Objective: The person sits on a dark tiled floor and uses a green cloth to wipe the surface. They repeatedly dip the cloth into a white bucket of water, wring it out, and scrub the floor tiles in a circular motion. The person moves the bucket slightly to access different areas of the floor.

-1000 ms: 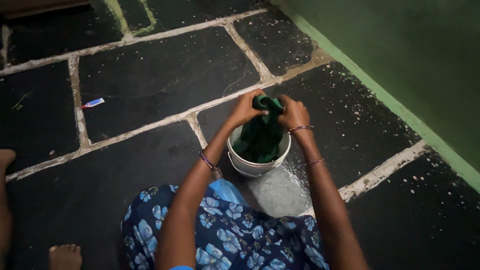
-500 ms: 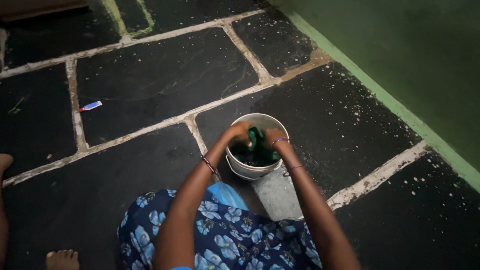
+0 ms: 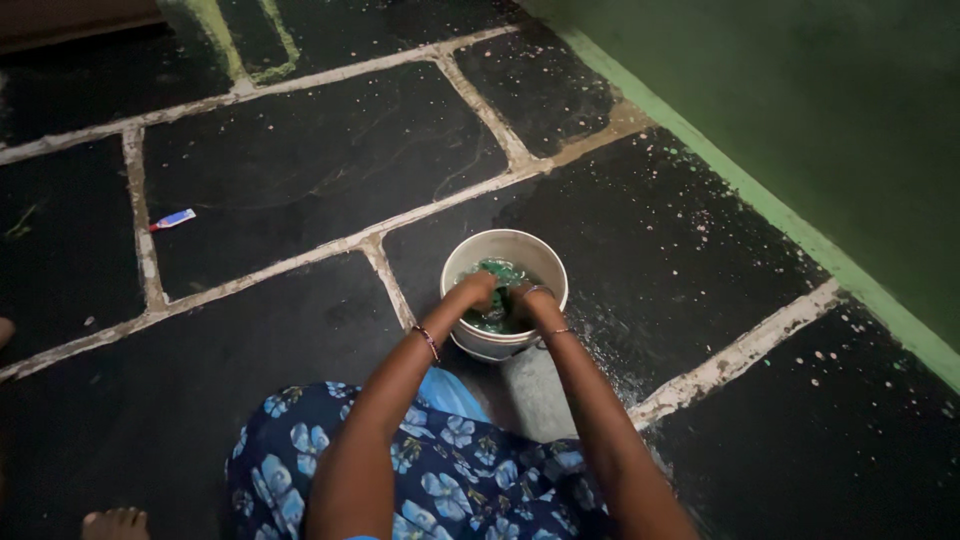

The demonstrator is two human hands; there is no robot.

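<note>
While you crouch over the small white plastic bucket, both of your hands are down inside it — your left hand and your right hand sit close together, each clenched on the wet dark green cloth that lies bunched in the bucket's bottom. Little of the cloth shows past your fingers; its top glistens with water or suds near the bucket's far wall. Thin bangles ring both wrists.

Your bucket stands on the black stone slab floor, just to the right of a pale mortar joint where several slabs meet, and well in from the green painted wall that runs along the floor's right edge. A wet, lighter patch spreads on the floor between the bucket and your knees, touching the bucket's base. Your lap is covered by dark blue fabric with pale blue flowers.

Well apart from the bucket, toward the floor's left edge, lies a small white tube with red and blue ends. A bare foot shows at the bottom left corner.
</note>
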